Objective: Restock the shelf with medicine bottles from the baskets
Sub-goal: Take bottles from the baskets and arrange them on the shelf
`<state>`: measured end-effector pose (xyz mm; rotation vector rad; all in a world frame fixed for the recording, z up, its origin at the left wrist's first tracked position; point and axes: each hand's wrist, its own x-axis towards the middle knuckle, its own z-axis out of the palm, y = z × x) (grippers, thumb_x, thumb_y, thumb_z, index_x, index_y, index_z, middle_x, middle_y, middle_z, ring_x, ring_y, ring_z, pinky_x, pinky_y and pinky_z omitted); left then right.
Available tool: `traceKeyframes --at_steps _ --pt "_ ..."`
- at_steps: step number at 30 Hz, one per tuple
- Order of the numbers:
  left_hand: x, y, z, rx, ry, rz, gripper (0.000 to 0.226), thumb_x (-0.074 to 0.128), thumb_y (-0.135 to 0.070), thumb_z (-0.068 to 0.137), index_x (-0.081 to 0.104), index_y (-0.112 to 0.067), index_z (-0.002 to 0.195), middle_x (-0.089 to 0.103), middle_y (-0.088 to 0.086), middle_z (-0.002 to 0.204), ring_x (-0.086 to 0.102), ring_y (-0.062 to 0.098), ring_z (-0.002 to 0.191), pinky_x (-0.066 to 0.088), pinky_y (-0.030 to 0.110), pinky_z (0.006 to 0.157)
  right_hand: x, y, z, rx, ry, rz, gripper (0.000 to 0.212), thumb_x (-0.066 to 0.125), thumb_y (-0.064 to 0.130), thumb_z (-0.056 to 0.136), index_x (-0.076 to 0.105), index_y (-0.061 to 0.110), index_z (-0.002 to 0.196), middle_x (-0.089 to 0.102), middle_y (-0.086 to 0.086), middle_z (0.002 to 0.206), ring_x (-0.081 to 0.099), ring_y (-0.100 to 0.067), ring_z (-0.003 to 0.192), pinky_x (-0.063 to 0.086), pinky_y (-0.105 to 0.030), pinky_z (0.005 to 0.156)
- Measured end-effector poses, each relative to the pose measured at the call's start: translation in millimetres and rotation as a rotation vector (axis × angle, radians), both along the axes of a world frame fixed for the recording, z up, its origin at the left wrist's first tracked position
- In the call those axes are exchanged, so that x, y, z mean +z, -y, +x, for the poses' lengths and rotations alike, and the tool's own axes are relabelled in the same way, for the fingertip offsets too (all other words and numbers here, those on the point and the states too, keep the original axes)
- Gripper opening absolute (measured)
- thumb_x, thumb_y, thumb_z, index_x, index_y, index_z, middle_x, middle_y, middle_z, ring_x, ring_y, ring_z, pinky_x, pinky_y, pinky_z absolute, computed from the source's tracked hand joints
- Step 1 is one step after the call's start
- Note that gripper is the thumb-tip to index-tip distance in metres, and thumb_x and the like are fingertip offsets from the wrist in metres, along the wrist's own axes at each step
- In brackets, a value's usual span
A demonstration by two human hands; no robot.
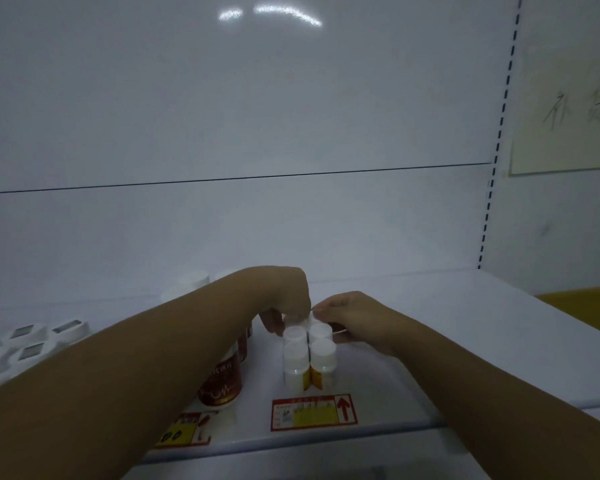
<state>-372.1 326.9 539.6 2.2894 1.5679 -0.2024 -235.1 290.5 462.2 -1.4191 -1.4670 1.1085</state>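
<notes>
A white metal shelf unit fills the view, its plain back panel (257,116) rising above a white shelf board (447,341) that is only partly stocked. Two bare forearms reach in from the near edge toward the middle of the board. The left hand (284,296) curls its fingers down over a rear bottle (300,320) at the back of a block of small clear plastic bottles with white caps (309,358) and appears to grip it. The right hand (354,317) meets the same spot from the other side, but it is unclear whether it pinches or only steadies. The block stands upright near the front edge, four caps showing in two tight rows, bodies touching. Their contents look pale, though this is hard to read. Just left of them stands a dark red bottle with a white cap (222,382), half hidden by the left forearm. Round white-lidded jars (194,280) sit toward the back left, and flat white packs with grey windows (32,341) lie by the left edge. A red and yellow price label (314,412) marks the front edge below the block. No basket is clearly in view; a yellow shape (582,306) at the right edge cannot be identified. Restocking seems underway: one row is growing, much of the board is bare, and the remaining stock is unseen.
</notes>
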Motion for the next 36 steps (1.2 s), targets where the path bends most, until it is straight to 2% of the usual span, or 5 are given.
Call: traceKeyframes --at_steps 10,20,24,27,36 --pt "34 40 0 -0.275 -0.137 0.507 0.073 0.019 -0.065 0.09 0.01 -0.025 0.15 -0.001 0.005 0.161 -0.006 0.027 0.147 0.003 0.052 0.117 44 44 50 -0.184 1.23 0.41 0.062 0.023 0.055 0.095 0.013 0.027 0.149 0.006 -0.005 0.16 0.001 -0.023 0.147 0.004 -0.042 0.118" --pt "6 136 10 -0.363 0.177 0.591 0.057 0.027 -0.054 0.095 0.038 -0.021 0.14 0.043 0.003 0.147 0.037 0.024 0.136 0.03 0.041 0.109 36 170 29 -0.057 1.141 0.586 0.059 0.034 0.049 0.095 0.025 0.022 0.147 0.024 -0.004 0.156 0.019 -0.022 0.144 0.021 -0.04 0.117" --pt "-52 193 -19 -0.462 0.336 0.803 0.033 0.035 -0.04 0.091 0.054 -0.024 0.07 0.064 -0.001 0.069 0.055 0.018 0.063 0.032 0.028 0.059 -2 217 12 -0.023 1.088 0.923 0.026 0.052 0.029 0.089 0.067 0.01 0.097 0.068 -0.008 0.094 0.061 -0.027 0.087 0.051 -0.037 0.068" --pt "-107 212 -50 -0.482 0.177 0.707 0.04 0.034 -0.042 0.09 0.056 -0.017 0.068 0.062 0.002 0.064 0.052 0.019 0.057 0.032 0.029 0.053 -45 235 -2 0.109 1.139 0.978 0.02 0.055 0.02 0.082 0.067 0.008 0.072 0.066 -0.009 0.073 0.06 -0.027 0.066 0.05 -0.034 0.051" --pt "-230 170 -141 0.041 0.243 0.245 0.015 0.058 -0.022 0.085 0.064 -0.021 0.099 0.066 0.0 0.085 0.061 0.022 0.081 0.042 0.022 0.061 -176 181 -15 0.199 1.005 0.39 0.034 0.044 0.03 0.094 0.056 0.016 0.123 0.055 -0.004 0.126 0.047 -0.02 0.115 0.041 -0.033 0.095"
